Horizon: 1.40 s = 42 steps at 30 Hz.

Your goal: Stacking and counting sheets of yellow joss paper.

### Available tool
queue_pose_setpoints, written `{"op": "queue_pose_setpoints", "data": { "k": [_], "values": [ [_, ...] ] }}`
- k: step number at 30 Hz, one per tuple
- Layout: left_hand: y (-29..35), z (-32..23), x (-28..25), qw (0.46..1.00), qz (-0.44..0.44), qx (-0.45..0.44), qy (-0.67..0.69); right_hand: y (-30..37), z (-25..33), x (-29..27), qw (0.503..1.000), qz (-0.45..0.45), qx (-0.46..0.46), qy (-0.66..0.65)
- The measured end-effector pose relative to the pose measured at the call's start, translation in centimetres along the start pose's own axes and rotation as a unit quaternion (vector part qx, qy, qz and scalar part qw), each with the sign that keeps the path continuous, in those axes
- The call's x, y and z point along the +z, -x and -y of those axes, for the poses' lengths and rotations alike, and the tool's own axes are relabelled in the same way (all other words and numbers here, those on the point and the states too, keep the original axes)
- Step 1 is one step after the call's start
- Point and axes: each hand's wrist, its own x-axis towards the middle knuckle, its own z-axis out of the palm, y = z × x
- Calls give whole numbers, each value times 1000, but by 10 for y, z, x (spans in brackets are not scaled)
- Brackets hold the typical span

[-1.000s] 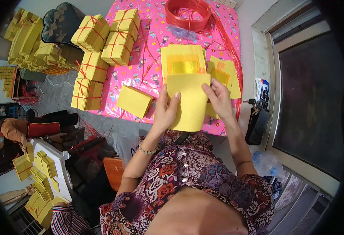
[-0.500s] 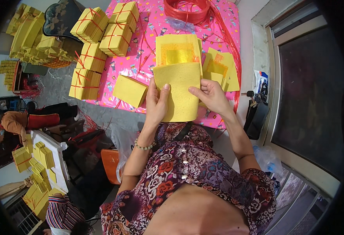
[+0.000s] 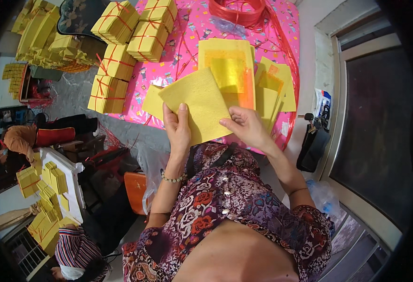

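Note:
A folded piece of rough yellow paper [image 3: 198, 104] is held tilted in front of me above the near edge of the pink table. My left hand [image 3: 177, 128] grips its left side, thumb on top and fingers mostly behind. At the lower right corner my right hand [image 3: 249, 126] pinches it between thumb and fingers. Just beyond lies a stack of yellow sheets [image 3: 225, 52] with an orange print and a shiny gold square. Partly covered by the held paper, a smaller folded yellow pile [image 3: 152, 100] rests at the left. More yellow sheets [image 3: 286, 89] are fanned out to the right.
Yellow bundles tied with red string [image 3: 108, 96] stand along the left of the pink patterned table [image 3: 180, 70]. A red ribbon coil [image 3: 237, 18] sits at the far side. Two other people are at a white table [image 3: 77, 199] on the left. A door [image 3: 357, 131] is at right.
The folded paper has moved left off the printed stack and turned counterclockwise, now overlapping the smaller pile. Both hands still hold it. The whole view has shifted slightly.

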Motion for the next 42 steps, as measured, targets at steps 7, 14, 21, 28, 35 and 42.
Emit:
{"op": "queue_pose_setpoints", "data": {
  "k": [7,14,21,28,35,42],
  "values": [
    [10,19,-59,993,-92,-33,62,-4,12,43,989,55,68,115],
    [0,74,-121,948,-150,-196,200,-12,23,53,999,2,-10,32],
    [-55,129,-159,950,-197,-185,156,-19,27,2,978,-176,-4,110],
    [-77,187,-175,975,-163,-136,72,-16,18,-21,930,-217,-57,292],
    [-83,200,-169,962,-216,-143,84,-9,13,-30,887,-177,-114,410],
    [-89,206,-171,952,-272,-130,-56,-9,14,-41,871,-102,-147,457]
  ]
}}
